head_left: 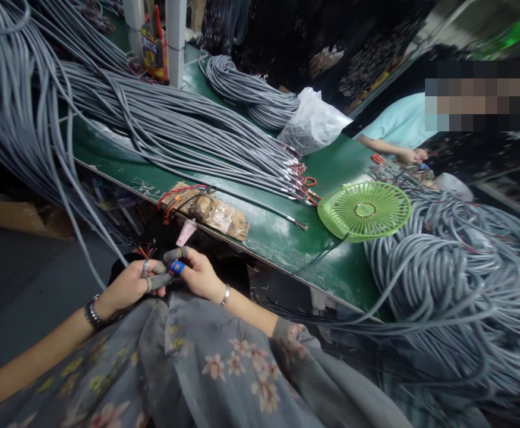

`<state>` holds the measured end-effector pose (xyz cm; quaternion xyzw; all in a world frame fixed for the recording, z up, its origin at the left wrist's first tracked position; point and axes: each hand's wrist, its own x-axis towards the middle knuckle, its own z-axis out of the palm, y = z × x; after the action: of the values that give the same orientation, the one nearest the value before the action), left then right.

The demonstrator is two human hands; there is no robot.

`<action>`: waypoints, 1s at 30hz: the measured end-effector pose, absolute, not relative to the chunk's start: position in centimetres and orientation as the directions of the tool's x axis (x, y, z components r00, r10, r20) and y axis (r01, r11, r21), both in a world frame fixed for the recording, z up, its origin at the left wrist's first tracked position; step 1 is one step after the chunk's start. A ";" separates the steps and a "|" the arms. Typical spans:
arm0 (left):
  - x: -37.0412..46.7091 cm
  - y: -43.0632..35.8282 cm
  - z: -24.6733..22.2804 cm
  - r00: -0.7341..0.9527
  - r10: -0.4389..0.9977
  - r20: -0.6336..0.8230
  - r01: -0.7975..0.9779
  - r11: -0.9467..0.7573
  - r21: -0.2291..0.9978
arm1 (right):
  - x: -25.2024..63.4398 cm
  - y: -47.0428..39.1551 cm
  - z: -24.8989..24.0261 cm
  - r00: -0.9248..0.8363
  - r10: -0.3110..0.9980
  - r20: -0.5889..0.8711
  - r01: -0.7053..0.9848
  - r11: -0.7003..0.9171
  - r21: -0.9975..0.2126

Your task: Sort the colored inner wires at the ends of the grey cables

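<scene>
My left hand point(130, 286) is closed around the end of a grey cable point(82, 244). Fine red and dark wire ends point(145, 251) stick up just above its fingers. My right hand point(202, 276) meets it in front of my lap, thumb and fingers pinched together. What lies in that pinch is hidden. Grey covers wrap some fingertips on both hands, and a blue band point(178, 267) circles my right thumb. Beyond the hands, at the table edge, sits a taped block point(217, 215) with red and orange wires point(170, 205) at its left end.
Long grey cables point(188, 125) lie across the green table point(281, 241), their stripped ends near a green fan point(366, 208). A large cable coil point(442, 279) is heaped at right. Behind are a plastic bag point(313, 122) and a white post point(176, 41). Another person's hands point(413, 156) work across the table.
</scene>
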<state>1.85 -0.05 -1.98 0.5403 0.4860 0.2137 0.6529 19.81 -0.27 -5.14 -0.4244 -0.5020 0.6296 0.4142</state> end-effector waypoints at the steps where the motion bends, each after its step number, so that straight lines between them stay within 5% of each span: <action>1: 1.9 -0.2 -2.1 0.400 0.829 -0.390 0.209 0.332 0.920 | 19.8 -0.2 -5.4 -0.278 0.946 -0.169 -0.146 -0.215 -0.966; 7: 2.3 -0.6 -2.2 0.255 0.896 -0.364 0.060 0.361 0.931 | 19.8 0.0 -5.5 -0.391 0.860 -0.327 -0.208 -0.429 -0.879; 30: 2.6 -0.4 -1.1 0.248 0.896 -0.370 0.184 0.331 0.925 | 18.6 0.9 -4.4 -0.328 0.863 -0.385 -0.178 -0.456 -0.872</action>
<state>2.64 -0.39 -1.13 0.4999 0.5400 0.2909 0.6115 18.57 0.88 -4.38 -0.4541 -0.3771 0.7224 0.3601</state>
